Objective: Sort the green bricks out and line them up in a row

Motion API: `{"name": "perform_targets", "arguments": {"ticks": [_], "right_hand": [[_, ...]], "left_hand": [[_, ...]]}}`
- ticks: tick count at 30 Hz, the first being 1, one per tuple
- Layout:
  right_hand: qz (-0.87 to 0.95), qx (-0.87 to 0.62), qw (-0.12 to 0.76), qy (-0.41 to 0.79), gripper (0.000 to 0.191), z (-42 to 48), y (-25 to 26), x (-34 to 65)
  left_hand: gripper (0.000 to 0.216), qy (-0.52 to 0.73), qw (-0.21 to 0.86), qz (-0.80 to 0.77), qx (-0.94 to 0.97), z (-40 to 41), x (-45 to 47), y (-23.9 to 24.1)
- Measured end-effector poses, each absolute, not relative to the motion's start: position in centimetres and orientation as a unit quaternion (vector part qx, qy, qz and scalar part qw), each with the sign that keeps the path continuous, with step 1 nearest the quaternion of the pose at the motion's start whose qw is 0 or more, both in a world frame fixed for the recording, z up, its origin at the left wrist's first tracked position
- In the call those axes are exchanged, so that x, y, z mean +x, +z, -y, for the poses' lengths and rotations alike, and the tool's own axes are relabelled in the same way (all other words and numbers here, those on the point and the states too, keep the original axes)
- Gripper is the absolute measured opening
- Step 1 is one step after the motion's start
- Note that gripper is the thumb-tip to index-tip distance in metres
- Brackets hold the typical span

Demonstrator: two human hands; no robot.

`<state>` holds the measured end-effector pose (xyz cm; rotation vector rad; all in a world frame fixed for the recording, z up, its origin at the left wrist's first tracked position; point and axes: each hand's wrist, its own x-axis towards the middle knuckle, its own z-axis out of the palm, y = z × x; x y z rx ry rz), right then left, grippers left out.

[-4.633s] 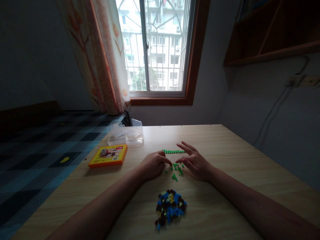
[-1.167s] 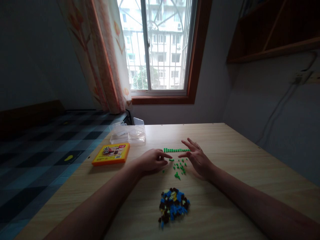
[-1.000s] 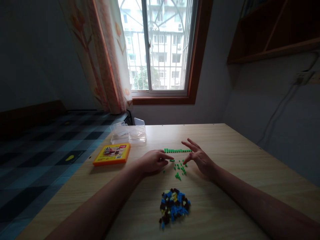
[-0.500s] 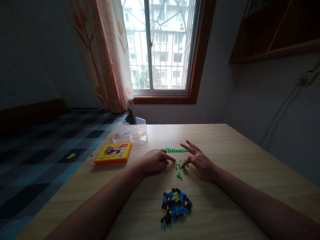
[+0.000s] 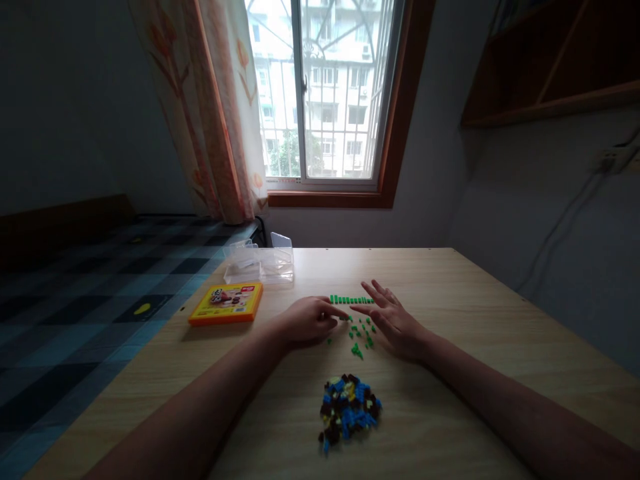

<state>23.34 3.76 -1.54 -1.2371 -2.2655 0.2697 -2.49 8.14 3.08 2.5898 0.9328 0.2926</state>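
Observation:
My left hand [image 5: 311, 320] rests on the table left of the loose green building bricks [image 5: 356, 332], its index finger stretched out and the other fingers curled. A small green brick lies at that fingertip, and I see nothing held. My right hand [image 5: 397, 323] is on the other side, fingers spread, with its index finger pointing left above the scattered pieces. Behind both hands runs a row of green bricks [image 5: 353, 301], its right end close to the right fingers. Nearer to me lies a pile of blue, brown and yellow bricks [image 5: 350, 410].
On the left of the wooden table [image 5: 440, 413] lies an orange-yellow box [image 5: 226, 304] with a printed picture. Clear plastic containers [image 5: 260, 265] with raised lids stand behind it. A bed with a checked cover [image 5: 150, 267] adjoins the table's left side.
My right index finger has lifted from the loose green bricks and moved left and away from me, toward the left fingertip. A green brick now shows at the left fingertip.

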Motion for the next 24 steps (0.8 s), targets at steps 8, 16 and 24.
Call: {"name": "perform_targets", "arguments": {"ticks": [8,16,24], "right_hand": [[0.714,-0.501,0.473,0.126,0.069,-5.1,-2.0,24.9],[0.752,-0.466,0.443,0.142,0.060,-4.3,-1.6,24.3],[0.785,-0.412,0.428,0.174,0.059,-4.2,-2.0,24.4]], "left_hand": [[0.039,0.095,0.134,-0.326,0.931,-7.3,-2.3,3.3],[0.036,0.084,0.131,-0.322,0.934,-7.4,-2.2,3.4],[0.032,0.130,0.202,-0.325,0.915,-8.3,-2.3,2.8]]}}
